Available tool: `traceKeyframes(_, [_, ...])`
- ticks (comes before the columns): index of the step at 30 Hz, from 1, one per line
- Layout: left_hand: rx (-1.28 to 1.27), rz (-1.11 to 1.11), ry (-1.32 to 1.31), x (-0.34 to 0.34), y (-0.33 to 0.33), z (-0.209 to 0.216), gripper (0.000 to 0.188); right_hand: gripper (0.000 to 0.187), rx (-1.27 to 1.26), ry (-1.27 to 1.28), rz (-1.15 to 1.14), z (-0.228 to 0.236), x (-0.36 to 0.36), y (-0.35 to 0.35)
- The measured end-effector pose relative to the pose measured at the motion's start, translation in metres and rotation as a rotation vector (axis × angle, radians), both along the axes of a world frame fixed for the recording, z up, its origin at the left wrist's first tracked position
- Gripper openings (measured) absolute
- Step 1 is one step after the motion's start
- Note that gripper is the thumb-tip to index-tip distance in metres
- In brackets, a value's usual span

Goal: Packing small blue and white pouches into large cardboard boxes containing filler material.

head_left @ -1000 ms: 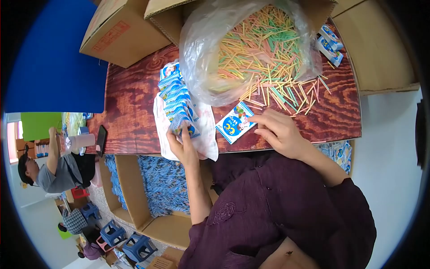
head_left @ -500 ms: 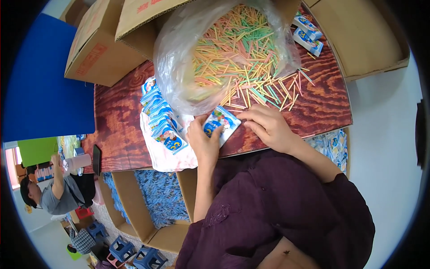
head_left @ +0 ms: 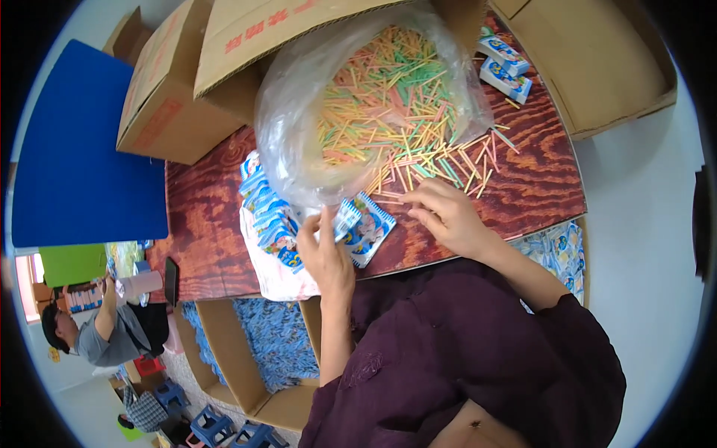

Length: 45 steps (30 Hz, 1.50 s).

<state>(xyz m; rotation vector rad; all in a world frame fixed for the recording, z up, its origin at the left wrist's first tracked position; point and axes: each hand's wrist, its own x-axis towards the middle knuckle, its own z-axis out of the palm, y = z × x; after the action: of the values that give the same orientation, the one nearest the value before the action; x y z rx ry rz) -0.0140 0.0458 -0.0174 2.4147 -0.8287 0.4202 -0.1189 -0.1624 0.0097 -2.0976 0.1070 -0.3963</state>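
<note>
Blue-and-white packet (head_left: 366, 228) near worktop's (head_left: 538, 194) front edge, clamped in left hand (head_left: 323, 254) fingers; right hand (head_left: 447, 216), fingers apart, touches loose coloured sticks (head_left: 448, 160) just beside.

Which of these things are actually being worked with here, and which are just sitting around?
In use:
- left hand holding a small blue-and-white packet
- right hand at the loose coloured sticks
- clear bag of sticks
- row of packets

Lying about:
- cardboard boxes
- two packets at the far edge
- dark phone
</note>
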Motion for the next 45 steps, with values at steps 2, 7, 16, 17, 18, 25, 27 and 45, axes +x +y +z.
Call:
traceKeyframes(2, [-0.041, 0.011, -0.044, -0.007, 0.006, 0.014, 0.063, 0.027, -0.052, -0.074, -0.020, 0.008, 0.005, 0.004])
traceKeyframes(7, [-0.230, -0.121, 0.151, -0.025, -0.009, 0.035, 0.027, 0.037, 0.183, -0.165, 0.088, 0.008, 0.026, 0.029])
traceKeyframes(16, [-0.353, -0.230, 0.615, -0.031, -0.017, 0.015, 0.009, 0.019, 0.169, -0.038, 0.115, -0.003, 0.015, 0.023])
traceKeyframes(17, [-0.370, -0.194, 0.640, -0.033, -0.021, 0.020, 0.009, 0.019, 0.056, -0.106, 0.030, 0.000, 0.016, 0.021])
traceKeyframes(18, [-0.374, -0.196, 0.644, -0.033, -0.022, 0.019, 0.009, 0.019, -0.057, -0.174, -0.052, 0.002, 0.016, 0.019])
traceKeyframes(25, [-0.360, -0.176, 0.689, -0.021, -0.023, 0.014, 0.006, 0.022, 0.050, 0.022, 0.059, 0.004, 0.018, 0.009])
traceKeyframes(27, [-0.380, -0.235, 0.644, -0.021, -0.027, 0.013, 0.006, 0.024, 0.078, 0.014, 0.032, -0.002, 0.019, 0.010])
traceKeyframes(45, [-0.562, -0.168, 0.652, -0.009, -0.010, 0.013, 0.007, 0.018, -0.573, -0.108, -0.084, -0.013, 0.142, -0.013])
